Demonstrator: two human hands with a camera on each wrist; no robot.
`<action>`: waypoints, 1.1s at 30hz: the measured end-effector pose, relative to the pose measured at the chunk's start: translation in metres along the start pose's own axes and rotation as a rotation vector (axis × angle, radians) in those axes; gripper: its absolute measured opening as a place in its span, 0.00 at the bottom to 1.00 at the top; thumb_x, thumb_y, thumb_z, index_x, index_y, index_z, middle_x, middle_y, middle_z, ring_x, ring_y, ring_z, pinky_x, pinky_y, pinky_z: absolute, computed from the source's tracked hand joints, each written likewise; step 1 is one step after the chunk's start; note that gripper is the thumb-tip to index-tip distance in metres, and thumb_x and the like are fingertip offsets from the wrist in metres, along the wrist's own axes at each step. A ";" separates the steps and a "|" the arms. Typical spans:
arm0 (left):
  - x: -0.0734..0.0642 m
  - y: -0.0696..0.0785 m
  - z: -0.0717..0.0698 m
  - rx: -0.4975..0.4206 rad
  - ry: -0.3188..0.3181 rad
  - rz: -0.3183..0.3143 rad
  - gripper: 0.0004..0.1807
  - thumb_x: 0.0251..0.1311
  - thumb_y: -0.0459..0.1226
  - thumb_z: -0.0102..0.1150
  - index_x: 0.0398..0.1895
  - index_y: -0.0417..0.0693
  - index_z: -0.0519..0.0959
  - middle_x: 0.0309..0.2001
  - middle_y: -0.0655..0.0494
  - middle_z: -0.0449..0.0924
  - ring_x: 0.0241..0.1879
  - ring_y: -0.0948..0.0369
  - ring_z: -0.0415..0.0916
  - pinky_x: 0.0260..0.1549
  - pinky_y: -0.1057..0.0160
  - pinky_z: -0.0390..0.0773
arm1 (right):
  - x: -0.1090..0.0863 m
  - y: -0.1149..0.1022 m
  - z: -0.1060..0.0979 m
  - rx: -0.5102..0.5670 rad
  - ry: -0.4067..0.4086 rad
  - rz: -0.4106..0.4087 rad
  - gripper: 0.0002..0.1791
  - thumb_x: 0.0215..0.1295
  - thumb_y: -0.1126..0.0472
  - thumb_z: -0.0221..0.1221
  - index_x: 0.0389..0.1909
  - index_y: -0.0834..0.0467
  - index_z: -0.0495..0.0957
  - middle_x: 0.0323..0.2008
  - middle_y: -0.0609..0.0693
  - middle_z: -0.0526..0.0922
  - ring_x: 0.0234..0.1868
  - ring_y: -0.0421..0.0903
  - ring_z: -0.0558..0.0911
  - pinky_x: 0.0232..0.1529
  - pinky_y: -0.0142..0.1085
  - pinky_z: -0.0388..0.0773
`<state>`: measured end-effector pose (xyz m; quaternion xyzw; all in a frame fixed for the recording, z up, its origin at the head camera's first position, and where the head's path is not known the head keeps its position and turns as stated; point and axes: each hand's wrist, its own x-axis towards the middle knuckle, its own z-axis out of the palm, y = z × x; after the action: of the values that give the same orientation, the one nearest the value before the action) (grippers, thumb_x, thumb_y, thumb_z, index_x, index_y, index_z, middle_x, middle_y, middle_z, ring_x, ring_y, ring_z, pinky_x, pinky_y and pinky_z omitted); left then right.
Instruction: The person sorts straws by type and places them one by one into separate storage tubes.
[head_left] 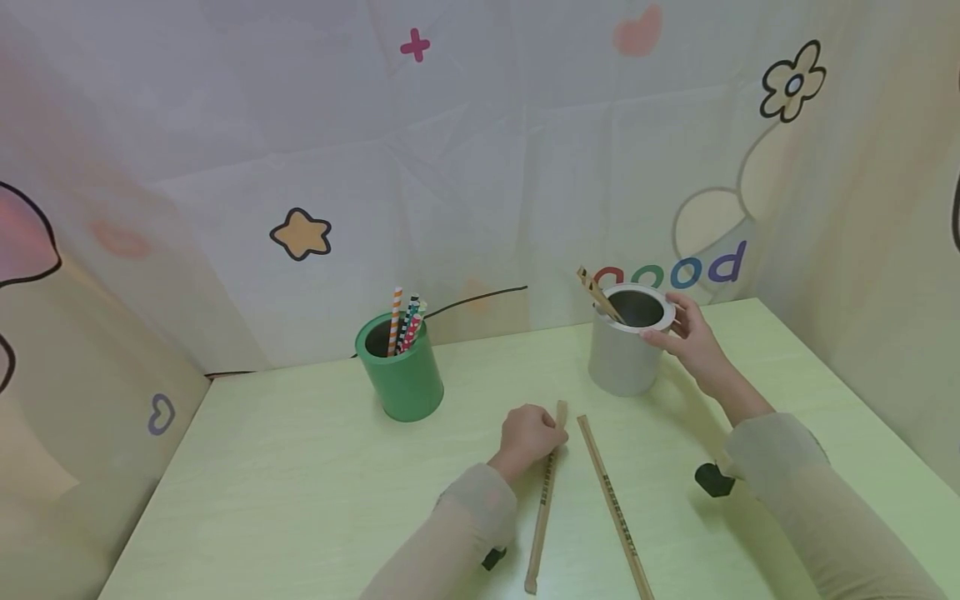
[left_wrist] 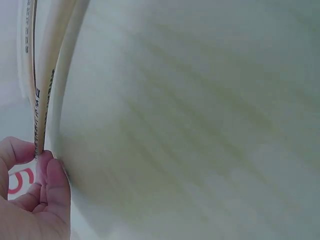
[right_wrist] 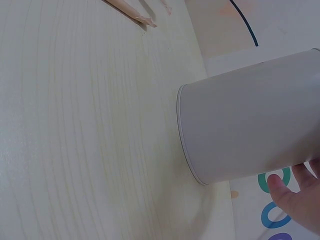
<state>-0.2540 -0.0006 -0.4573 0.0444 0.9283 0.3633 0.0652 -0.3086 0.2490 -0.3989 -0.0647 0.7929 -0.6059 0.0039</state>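
Note:
My left hand (head_left: 527, 435) pinches a brown paper-wrapped straw (head_left: 546, 500) near its far end; dark print runs along the wrapper. In the left wrist view, thumb and fingertips close on the printed straw (left_wrist: 42, 120). To its right, a second wrapped straw (head_left: 612, 500) lies slanted on the table. My right hand (head_left: 697, 340) holds a light grey canister (head_left: 617, 362) at its right rim, thumb in front and fingers behind. Brown wrapped straws (head_left: 596, 292) lean out of the canister's left side. The right wrist view shows the canister wall (right_wrist: 245, 120) with fingers along its edge.
A green canister (head_left: 412, 387) with several patterned straws (head_left: 393, 321) stands back left. Behind the pale wood-grain table (head_left: 300, 483) hangs a printed cloth (head_left: 465, 192), with more cloth at both sides. A dark wrist device (head_left: 714, 480) sits under the right sleeve.

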 end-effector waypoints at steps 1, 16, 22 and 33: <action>0.001 -0.001 -0.001 -0.002 0.002 0.001 0.06 0.44 0.37 0.62 0.17 0.44 0.78 0.19 0.58 0.76 0.17 0.65 0.65 0.17 0.72 0.66 | 0.000 0.000 0.000 0.000 0.001 0.001 0.44 0.61 0.57 0.53 0.67 0.57 0.33 0.68 0.61 0.37 0.68 0.61 0.42 0.63 0.56 0.48; 0.014 0.016 -0.029 -0.178 0.018 -0.016 0.04 0.46 0.35 0.60 0.26 0.44 0.78 0.23 0.57 0.79 0.19 0.66 0.71 0.19 0.72 0.69 | -0.003 -0.005 0.000 -0.004 -0.002 0.018 0.44 0.61 0.58 0.53 0.67 0.59 0.32 0.68 0.62 0.36 0.68 0.61 0.41 0.62 0.56 0.48; 0.014 0.033 -0.042 -0.307 0.005 0.007 0.05 0.46 0.32 0.58 0.29 0.43 0.78 0.25 0.56 0.80 0.20 0.67 0.73 0.20 0.72 0.73 | 0.000 0.000 -0.001 0.002 0.001 0.014 0.44 0.61 0.59 0.53 0.67 0.59 0.32 0.68 0.62 0.37 0.68 0.61 0.41 0.63 0.56 0.48; 0.016 0.065 -0.078 -0.524 0.012 0.061 0.09 0.50 0.34 0.59 0.36 0.40 0.77 0.31 0.52 0.78 0.28 0.63 0.77 0.30 0.69 0.78 | 0.002 0.003 -0.001 0.000 0.001 0.010 0.45 0.61 0.57 0.53 0.67 0.57 0.31 0.68 0.61 0.36 0.68 0.60 0.41 0.63 0.56 0.48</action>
<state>-0.2791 -0.0029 -0.3579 0.0516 0.8012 0.5933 0.0579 -0.3113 0.2505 -0.4015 -0.0603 0.7931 -0.6061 0.0065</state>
